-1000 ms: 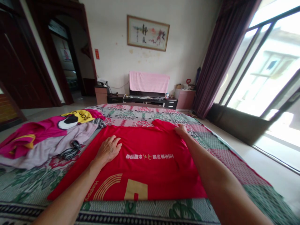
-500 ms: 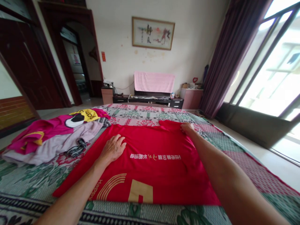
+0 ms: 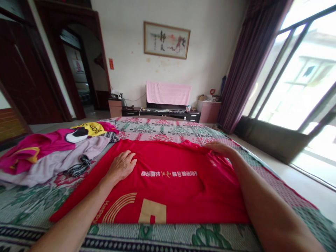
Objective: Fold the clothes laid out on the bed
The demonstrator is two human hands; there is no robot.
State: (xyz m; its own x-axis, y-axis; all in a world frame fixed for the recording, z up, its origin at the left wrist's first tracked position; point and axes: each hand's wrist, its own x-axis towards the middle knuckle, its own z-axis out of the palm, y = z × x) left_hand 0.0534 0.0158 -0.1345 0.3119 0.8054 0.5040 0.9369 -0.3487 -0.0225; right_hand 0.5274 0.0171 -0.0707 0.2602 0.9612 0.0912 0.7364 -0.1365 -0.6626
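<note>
A red T-shirt [image 3: 168, 159] with white and gold print lies spread sideways over the patterned cloth. My left hand [image 3: 124, 164] rests on its left part, palm down, fingers loosely stretched on the fabric. At the shirt's far right edge, my right hand [image 3: 219, 148] has its fingers closed on the red cloth, the fingertips partly hidden. Creases and a bunched fold run through the fabric around it. A gold block print and curved gold stripes show along the near edge.
To the left lies a pile of clothes with a magenta and yellow garment [image 3: 52, 140], a pale lilac one [image 3: 60, 164] and a black-and-white patterned piece [image 3: 79, 166]. The patterned cloth [image 3: 162, 126] covers the surface. Beyond stands a low cabinet [image 3: 131, 112].
My right hand has turned at the wrist and come slightly lower, and the shirt's far right edge has folded down and crumpled. My left hand stays on the fabric. The view has shifted slightly.
</note>
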